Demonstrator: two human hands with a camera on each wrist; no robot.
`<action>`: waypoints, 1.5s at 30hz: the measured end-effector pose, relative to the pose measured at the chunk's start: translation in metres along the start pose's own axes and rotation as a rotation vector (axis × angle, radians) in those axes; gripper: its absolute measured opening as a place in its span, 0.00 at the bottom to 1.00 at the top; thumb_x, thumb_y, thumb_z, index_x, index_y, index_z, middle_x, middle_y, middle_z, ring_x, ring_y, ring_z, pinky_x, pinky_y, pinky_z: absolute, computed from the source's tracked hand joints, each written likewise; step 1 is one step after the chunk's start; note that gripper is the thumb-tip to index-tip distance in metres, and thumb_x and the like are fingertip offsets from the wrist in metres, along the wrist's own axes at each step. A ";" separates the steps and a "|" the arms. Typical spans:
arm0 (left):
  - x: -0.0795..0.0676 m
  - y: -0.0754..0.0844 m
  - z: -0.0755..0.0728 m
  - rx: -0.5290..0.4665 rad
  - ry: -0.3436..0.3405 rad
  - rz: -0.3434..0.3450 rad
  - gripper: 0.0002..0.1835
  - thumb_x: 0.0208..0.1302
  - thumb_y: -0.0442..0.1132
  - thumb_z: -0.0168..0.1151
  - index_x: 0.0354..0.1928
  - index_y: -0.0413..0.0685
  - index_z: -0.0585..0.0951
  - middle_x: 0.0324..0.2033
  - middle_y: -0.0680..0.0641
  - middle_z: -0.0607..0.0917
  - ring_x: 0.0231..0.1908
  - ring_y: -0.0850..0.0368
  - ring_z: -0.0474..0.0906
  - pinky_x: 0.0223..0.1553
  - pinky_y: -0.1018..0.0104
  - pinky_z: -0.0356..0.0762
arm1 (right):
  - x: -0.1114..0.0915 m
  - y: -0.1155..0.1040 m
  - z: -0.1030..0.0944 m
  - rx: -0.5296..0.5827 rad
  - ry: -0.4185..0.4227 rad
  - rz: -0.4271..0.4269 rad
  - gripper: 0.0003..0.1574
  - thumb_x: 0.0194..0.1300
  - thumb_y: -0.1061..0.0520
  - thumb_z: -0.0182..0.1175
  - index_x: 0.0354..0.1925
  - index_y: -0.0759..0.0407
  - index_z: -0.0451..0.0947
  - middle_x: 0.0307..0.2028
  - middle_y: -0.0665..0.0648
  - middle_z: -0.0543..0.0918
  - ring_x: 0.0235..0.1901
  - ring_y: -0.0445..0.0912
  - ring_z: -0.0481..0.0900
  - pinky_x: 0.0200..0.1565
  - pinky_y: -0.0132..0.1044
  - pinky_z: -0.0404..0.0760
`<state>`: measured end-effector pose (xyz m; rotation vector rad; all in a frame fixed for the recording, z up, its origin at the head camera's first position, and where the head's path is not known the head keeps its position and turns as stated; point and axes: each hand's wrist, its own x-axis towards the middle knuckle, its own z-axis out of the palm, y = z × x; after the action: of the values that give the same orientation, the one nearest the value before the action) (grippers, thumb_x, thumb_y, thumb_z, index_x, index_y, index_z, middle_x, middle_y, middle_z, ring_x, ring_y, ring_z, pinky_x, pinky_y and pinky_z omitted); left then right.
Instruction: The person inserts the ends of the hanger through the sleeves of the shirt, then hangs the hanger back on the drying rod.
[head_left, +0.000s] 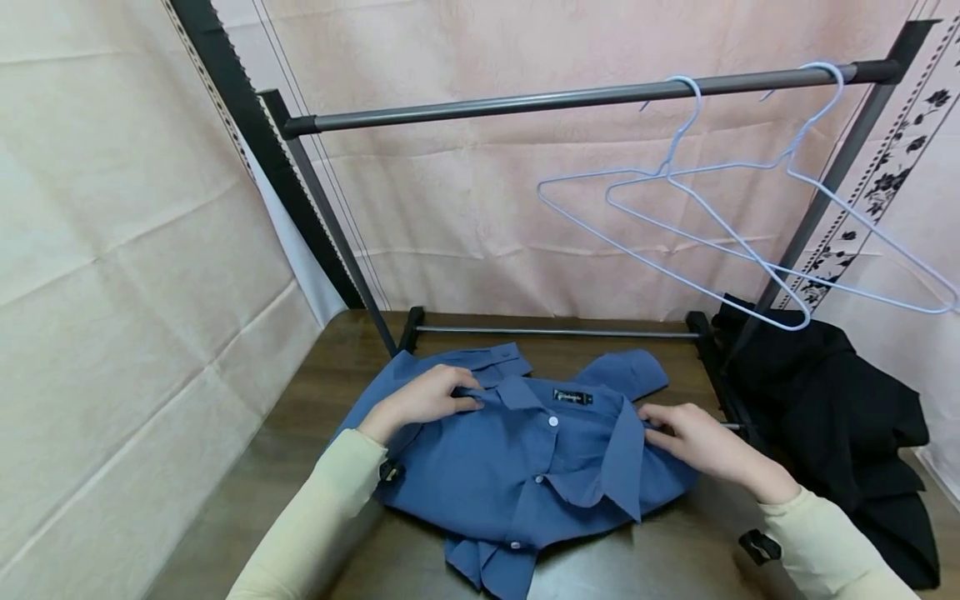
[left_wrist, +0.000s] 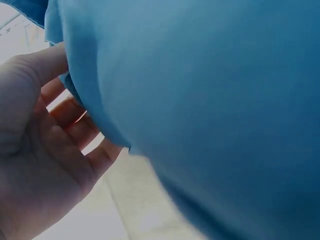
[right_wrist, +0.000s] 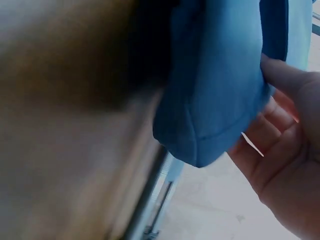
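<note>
A blue button-up shirt (head_left: pixel 480 467) with white buttons and a dark neck label (head_left: pixel 572 397) is held up over the brown table, its lower front hanging toward the near side. My left hand (head_left: pixel 431 396) pinches the shirt near the shoulder left of the collar. In the left wrist view, the thumb of that hand (left_wrist: pixel 50 125) lies over the cloth, with the fingers behind it. On the other side, my right hand (head_left: pixel 697 437) pinches the opposite shoulder. The right wrist view has the right hand (right_wrist: pixel 285 135) gripping cloth between thumb and fingers, a sleeve hanging beside it.
Two light-blue hangers (head_left: pixel 675 175) hang from the dark rail (head_left: pixel 480 106) of a rack standing behind the shirt. Black cloth (head_left: pixel 825 417) lies heaped over the rack's right foot. Pale curtains (head_left: pixel 450 208) surround the brown table (head_left: pixel 270 500).
</note>
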<state>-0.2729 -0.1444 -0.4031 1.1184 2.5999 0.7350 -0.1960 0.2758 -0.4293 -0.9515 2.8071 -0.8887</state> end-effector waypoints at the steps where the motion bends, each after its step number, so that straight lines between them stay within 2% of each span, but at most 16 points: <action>1: 0.001 0.002 -0.003 0.000 0.015 -0.007 0.11 0.72 0.39 0.63 0.53 0.49 0.86 0.45 0.53 0.85 0.43 0.61 0.81 0.46 0.63 0.78 | 0.001 -0.001 -0.004 -0.006 0.032 0.003 0.09 0.71 0.65 0.61 0.46 0.54 0.80 0.30 0.43 0.79 0.26 0.33 0.72 0.29 0.31 0.74; 6: 0.010 0.010 -0.024 0.022 0.127 -0.015 0.12 0.71 0.37 0.64 0.54 0.47 0.86 0.50 0.49 0.85 0.50 0.56 0.81 0.52 0.61 0.77 | 0.012 -0.012 -0.026 -0.083 0.224 -0.008 0.11 0.71 0.66 0.61 0.50 0.58 0.82 0.31 0.47 0.83 0.24 0.34 0.72 0.28 0.33 0.73; 11: 0.015 0.021 -0.046 0.011 0.258 -0.014 0.12 0.71 0.34 0.63 0.53 0.47 0.86 0.47 0.49 0.85 0.46 0.55 0.81 0.48 0.59 0.78 | 0.024 -0.027 -0.049 -0.186 0.432 -0.049 0.13 0.70 0.65 0.63 0.51 0.58 0.83 0.40 0.55 0.88 0.28 0.38 0.77 0.32 0.34 0.74; 14: 0.015 0.030 -0.058 -0.004 0.363 -0.012 0.12 0.70 0.34 0.63 0.52 0.48 0.86 0.46 0.49 0.85 0.46 0.55 0.81 0.48 0.58 0.78 | 0.029 -0.036 -0.062 -0.209 0.532 -0.058 0.14 0.70 0.65 0.63 0.52 0.58 0.84 0.35 0.55 0.87 0.25 0.39 0.75 0.30 0.32 0.72; 15: 0.015 0.033 -0.062 -0.012 0.400 -0.012 0.12 0.70 0.34 0.64 0.52 0.48 0.87 0.46 0.49 0.85 0.46 0.54 0.81 0.48 0.57 0.77 | 0.031 -0.039 -0.066 -0.210 0.558 -0.059 0.14 0.70 0.64 0.63 0.52 0.58 0.83 0.32 0.55 0.86 0.23 0.39 0.73 0.29 0.31 0.70; 18: 0.014 0.043 -0.074 -0.021 0.507 -0.011 0.10 0.70 0.35 0.64 0.50 0.49 0.87 0.45 0.50 0.85 0.44 0.53 0.80 0.47 0.57 0.77 | 0.036 -0.047 -0.079 -0.212 0.631 -0.066 0.14 0.71 0.64 0.62 0.53 0.57 0.84 0.31 0.56 0.86 0.22 0.40 0.71 0.29 0.30 0.67; 20: 0.013 0.049 -0.082 -0.031 0.567 -0.006 0.10 0.69 0.35 0.65 0.49 0.50 0.87 0.44 0.50 0.85 0.41 0.54 0.79 0.45 0.57 0.77 | 0.038 -0.053 -0.086 -0.203 0.673 -0.062 0.13 0.71 0.63 0.62 0.53 0.57 0.84 0.35 0.59 0.87 0.25 0.40 0.74 0.32 0.28 0.68; 22: 0.012 0.054 -0.088 -0.036 0.619 0.006 0.09 0.69 0.35 0.65 0.49 0.51 0.88 0.43 0.51 0.85 0.40 0.55 0.79 0.42 0.58 0.77 | 0.040 -0.059 -0.093 -0.190 0.709 -0.054 0.13 0.71 0.62 0.63 0.52 0.56 0.85 0.39 0.60 0.88 0.29 0.39 0.76 0.35 0.28 0.68; 25: 0.010 0.060 -0.096 -0.056 0.669 0.031 0.10 0.68 0.34 0.65 0.49 0.52 0.88 0.43 0.52 0.85 0.40 0.57 0.79 0.41 0.59 0.78 | 0.042 -0.065 -0.100 -0.171 0.746 -0.042 0.13 0.70 0.62 0.63 0.51 0.55 0.86 0.38 0.60 0.88 0.30 0.37 0.75 0.36 0.27 0.68; 29: 0.005 0.064 -0.098 -0.072 0.658 0.027 0.11 0.69 0.34 0.64 0.49 0.54 0.87 0.43 0.54 0.85 0.40 0.58 0.79 0.41 0.59 0.78 | 0.040 -0.071 -0.100 -0.155 0.751 -0.047 0.13 0.70 0.62 0.64 0.51 0.55 0.86 0.35 0.58 0.87 0.26 0.37 0.72 0.33 0.27 0.65; 32: -0.002 0.062 -0.092 -0.070 0.605 0.007 0.12 0.68 0.33 0.63 0.49 0.55 0.87 0.43 0.54 0.84 0.39 0.57 0.80 0.40 0.58 0.78 | 0.037 -0.075 -0.096 -0.149 0.732 -0.058 0.13 0.70 0.61 0.63 0.51 0.54 0.86 0.36 0.56 0.87 0.25 0.39 0.71 0.31 0.28 0.65; 37: -0.011 0.052 -0.081 -0.088 0.513 0.003 0.13 0.67 0.32 0.63 0.51 0.53 0.87 0.46 0.52 0.85 0.42 0.55 0.79 0.44 0.57 0.79 | 0.035 -0.079 -0.089 -0.165 0.687 -0.105 0.12 0.71 0.61 0.63 0.51 0.52 0.85 0.27 0.49 0.82 0.19 0.39 0.66 0.27 0.29 0.63; 42: -0.017 0.043 -0.075 -0.117 0.423 0.035 0.17 0.66 0.29 0.62 0.55 0.49 0.85 0.49 0.50 0.84 0.45 0.55 0.78 0.47 0.56 0.78 | 0.037 -0.081 -0.085 -0.196 0.673 -0.150 0.11 0.69 0.65 0.64 0.48 0.55 0.85 0.29 0.49 0.83 0.17 0.38 0.62 0.25 0.29 0.62; 45: -0.022 0.046 -0.074 -0.149 0.406 0.051 0.20 0.67 0.27 0.60 0.59 0.47 0.82 0.53 0.47 0.83 0.49 0.53 0.78 0.49 0.53 0.78 | 0.038 -0.083 -0.084 -0.193 0.672 -0.158 0.10 0.68 0.65 0.64 0.46 0.56 0.85 0.26 0.48 0.81 0.15 0.37 0.60 0.23 0.29 0.61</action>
<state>-0.2578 -0.1603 -0.3157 1.0879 2.7816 1.2608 -0.2004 0.2427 -0.3098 -1.0724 3.4682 -1.1528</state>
